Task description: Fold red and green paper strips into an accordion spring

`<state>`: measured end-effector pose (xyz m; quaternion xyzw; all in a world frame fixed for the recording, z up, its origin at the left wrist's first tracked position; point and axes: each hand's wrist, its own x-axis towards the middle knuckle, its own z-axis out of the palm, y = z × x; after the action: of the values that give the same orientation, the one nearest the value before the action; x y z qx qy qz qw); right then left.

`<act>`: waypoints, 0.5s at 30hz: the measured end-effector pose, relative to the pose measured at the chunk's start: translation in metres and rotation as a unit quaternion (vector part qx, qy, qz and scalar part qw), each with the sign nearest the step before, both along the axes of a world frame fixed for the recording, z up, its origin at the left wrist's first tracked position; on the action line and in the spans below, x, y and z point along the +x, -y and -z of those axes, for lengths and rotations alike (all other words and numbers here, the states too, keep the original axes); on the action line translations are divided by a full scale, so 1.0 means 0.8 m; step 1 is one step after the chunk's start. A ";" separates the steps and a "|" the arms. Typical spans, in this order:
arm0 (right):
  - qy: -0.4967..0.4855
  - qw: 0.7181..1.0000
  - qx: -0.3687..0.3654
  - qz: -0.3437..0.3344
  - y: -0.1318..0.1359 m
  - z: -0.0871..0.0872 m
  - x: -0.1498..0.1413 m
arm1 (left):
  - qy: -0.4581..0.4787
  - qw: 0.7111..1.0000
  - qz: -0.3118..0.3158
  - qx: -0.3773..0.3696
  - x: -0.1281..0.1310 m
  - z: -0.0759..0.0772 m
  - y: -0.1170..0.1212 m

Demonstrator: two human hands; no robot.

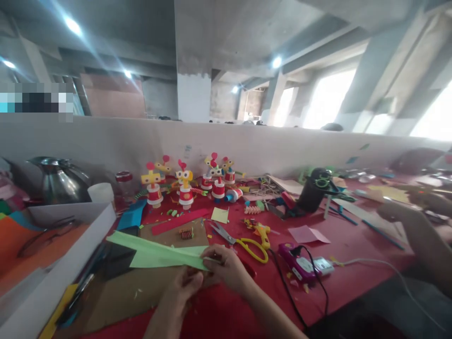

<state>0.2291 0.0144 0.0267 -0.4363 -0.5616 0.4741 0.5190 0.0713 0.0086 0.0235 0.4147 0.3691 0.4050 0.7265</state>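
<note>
A light green paper (158,254), folded into strips that fan apart toward the left, stretches out over a brown cardboard sheet (116,296). My right hand (224,266) pinches its right end. Just below that end, my left hand (183,287) is closed at the paper's lower edge, its fingertips partly hidden. Beyond the paper lie a small striped coiled paper piece (186,233) and a red paper strip (180,221). Yellow-handled scissors (243,242) rest open to the right of it, beside a yellow glue gun (262,234).
Several paper-cup figures (185,195) stand at the back by the white partition (106,141). A white box (95,221) of coloured paper and a steel jug (63,181) are at left. At right are a purple power strip (294,263) with cords and another person's arm (420,240).
</note>
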 end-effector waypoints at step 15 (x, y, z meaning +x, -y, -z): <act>-0.109 0.993 0.017 0.038 -0.078 0.012 -0.022 | -0.022 0.987 -0.153 0.048 -0.006 -0.011 -0.089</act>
<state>0.2115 0.0767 0.0168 -0.3942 -0.4925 0.4891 0.6024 0.0668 0.0801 0.0325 0.3965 0.4244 0.5196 0.6266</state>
